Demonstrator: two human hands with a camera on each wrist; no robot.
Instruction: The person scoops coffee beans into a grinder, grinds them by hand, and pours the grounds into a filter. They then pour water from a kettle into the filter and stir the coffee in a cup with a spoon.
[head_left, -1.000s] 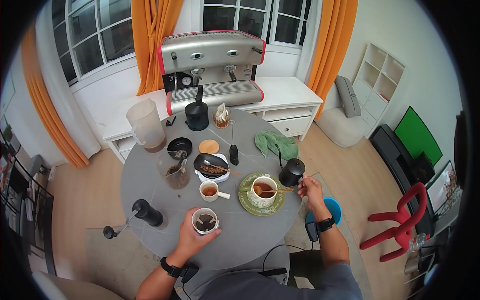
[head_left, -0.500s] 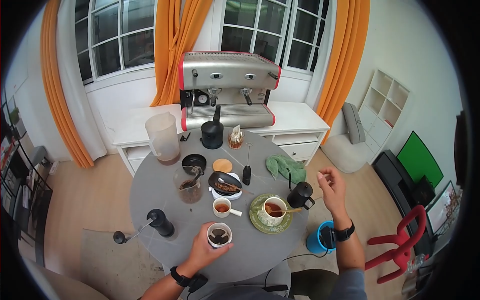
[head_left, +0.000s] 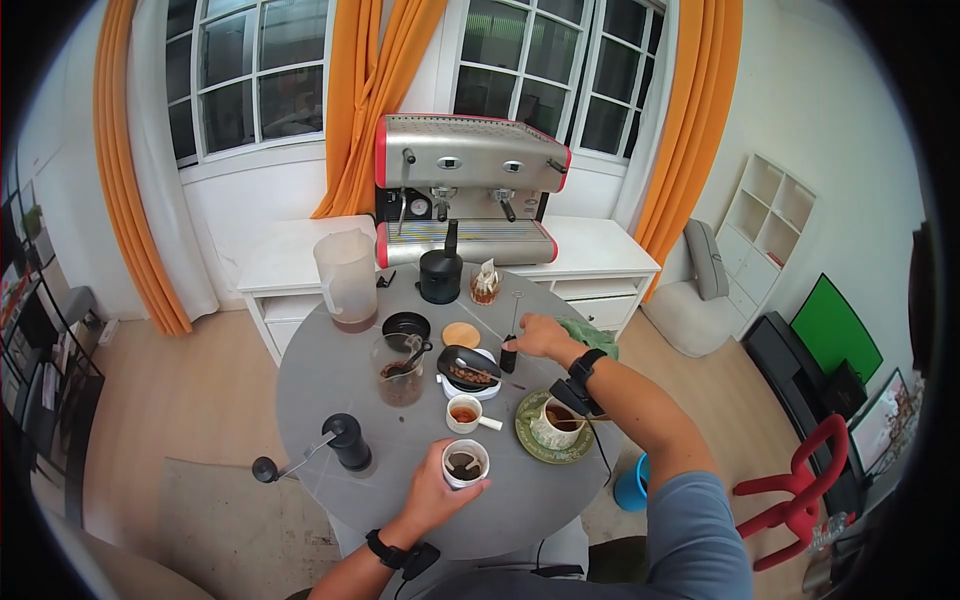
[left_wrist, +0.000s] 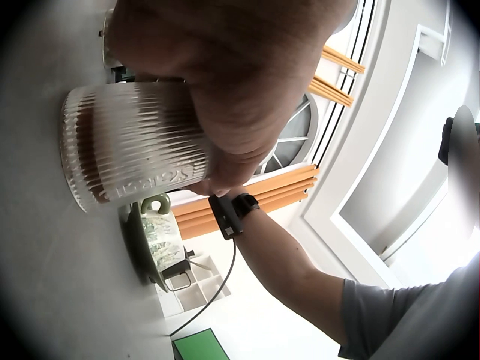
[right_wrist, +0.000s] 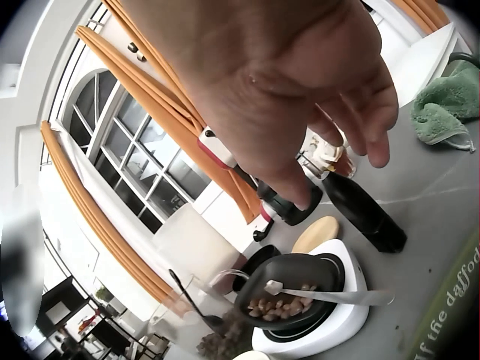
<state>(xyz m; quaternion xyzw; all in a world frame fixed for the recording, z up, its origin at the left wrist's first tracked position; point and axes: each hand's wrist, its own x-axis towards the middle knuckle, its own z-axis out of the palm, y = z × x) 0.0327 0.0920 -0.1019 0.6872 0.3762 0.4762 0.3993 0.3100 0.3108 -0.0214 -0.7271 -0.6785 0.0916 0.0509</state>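
My left hand (head_left: 428, 492) grips a ribbed glass (left_wrist: 142, 142) standing near the table's front edge, with brown liquid low inside. Dark coffee grounds (head_left: 463, 465) show in a white filter at its mouth. My right hand (head_left: 541, 338) reaches over the table to a black handheld milk frother (right_wrist: 364, 214). In the right wrist view, its thumb and fingers are apart, just above the frother's upper end. A floral cup (head_left: 557, 424) with a spoon sits on a green saucer (head_left: 530, 450), below the right forearm. A small white handled cup (head_left: 466, 412) holds amber liquid.
A black dish of beans (head_left: 468, 372) rests on a white scale (right_wrist: 352, 307). Around it are a hand grinder (head_left: 347, 441), a glass carafe with grounds (head_left: 401, 385), a large pitcher (head_left: 345, 275), a black pot (head_left: 440, 275) and a green cloth (right_wrist: 446, 105).
My right hand has left the black kettle's handle, lifted, and swung left and forward across the table to the frother. My left hand stays around the glass. The head view has shifted.
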